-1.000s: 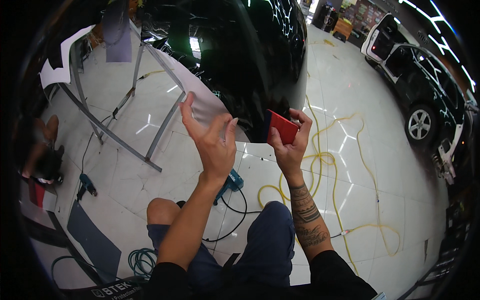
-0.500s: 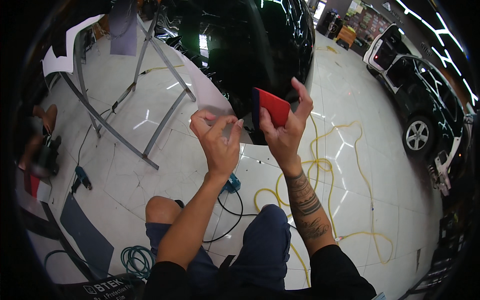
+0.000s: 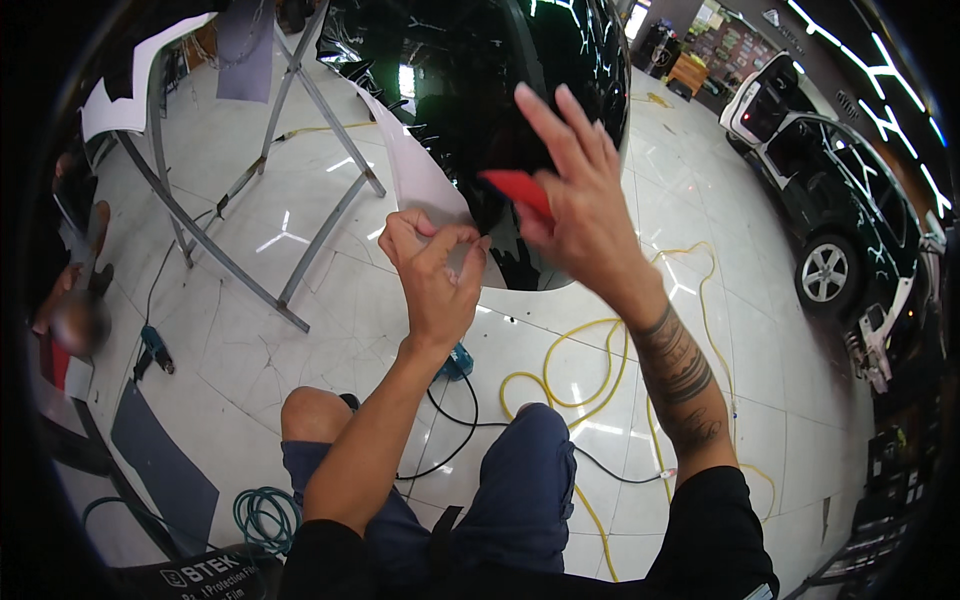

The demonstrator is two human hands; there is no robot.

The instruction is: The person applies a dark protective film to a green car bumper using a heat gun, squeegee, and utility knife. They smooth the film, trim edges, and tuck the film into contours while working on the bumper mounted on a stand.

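Note:
A large glossy black panel (image 3: pixel 470 90) stands in front of me, with a pale, whitish sheet of film (image 3: pixel 420 170) along its lower left edge. Fingers curled and thumb pressed to the fingertip, my left hand (image 3: pixel 432 275) pinches at the lower end of that film. My right hand (image 3: pixel 595 205) grips a flat red squeegee (image 3: pixel 522 192) between thumb and palm, with its other fingers stretched upward over the panel. Motion slightly blurs that hand, and the squeegee is partly hidden behind it.
A grey folding metal stand (image 3: pixel 335 240) is at left. Yellow hose (image 3: pixel 550 385) loops over the tiled floor beside a teal power tool (image 3: pixel 457 362); another tool (image 3: pixel 155 350) lies farther left. A person (image 3: pixel 75 290) crouches at far left. A dark car (image 3: pixel 860 210) stands at right.
My right hand has moved closer and turned, its fingers now extended, tilting the squeegee from upright to nearly edge-on. My left hand keeps its pinch in about the same spot.

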